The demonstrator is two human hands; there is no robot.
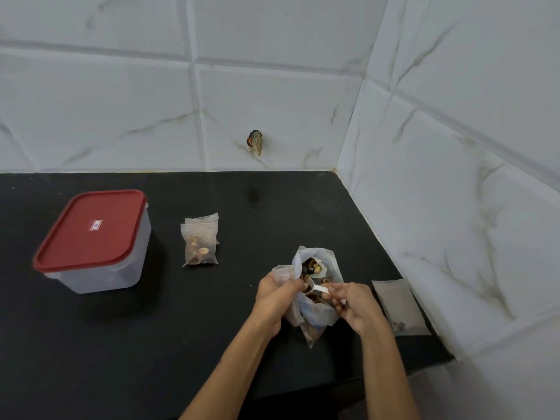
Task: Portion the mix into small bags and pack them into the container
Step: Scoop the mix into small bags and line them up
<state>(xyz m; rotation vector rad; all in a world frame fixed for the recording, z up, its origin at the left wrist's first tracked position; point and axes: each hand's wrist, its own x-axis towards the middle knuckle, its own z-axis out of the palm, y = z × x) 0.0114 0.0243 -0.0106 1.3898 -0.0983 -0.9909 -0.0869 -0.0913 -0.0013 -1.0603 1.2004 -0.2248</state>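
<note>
A large open bag of nut mix (315, 268) stands on the black counter (181, 328) near the right. My left hand (277, 297) grips a small clear bag (283, 272) at its left side. My right hand (354, 304) pinches the handle of a small white scoop (316, 287), whose bowl points at the small bag's mouth. Two filled small bags (200, 242) lie stacked at the counter's middle. A clear container with a red lid (94, 237), closed, stands at the left.
A stack of flat small bags (400, 307) lies by the right wall. White tiled walls (454, 177) close off the back and right. A small dark object (254, 142) sticks to the back wall. The counter's front edge runs below my forearms.
</note>
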